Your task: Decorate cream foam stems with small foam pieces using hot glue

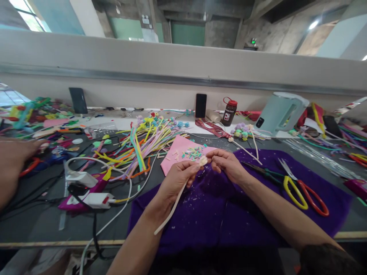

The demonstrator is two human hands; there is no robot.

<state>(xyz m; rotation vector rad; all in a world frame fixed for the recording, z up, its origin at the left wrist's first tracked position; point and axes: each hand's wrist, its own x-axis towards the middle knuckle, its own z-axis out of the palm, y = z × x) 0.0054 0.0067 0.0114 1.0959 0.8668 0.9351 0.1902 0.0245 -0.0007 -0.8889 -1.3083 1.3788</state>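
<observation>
A fuzzy cream pipe cleaner, coiled into a small bud at its top, is held above a purple felt cloth on the grey bench — the left hand pinches the stem, the right hand pinches the bud (fingertips nearly meeting). Yellow-and-red-handled scissors lie on the cloth nearby.

cloth purple | sheet pink | scissors yellow, red

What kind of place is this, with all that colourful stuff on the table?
Probably a craft workshop bench: a pile of pipe cleaners, scissors on a purple cloth, and the left hand and right hand shaping a cream stem.
</observation>
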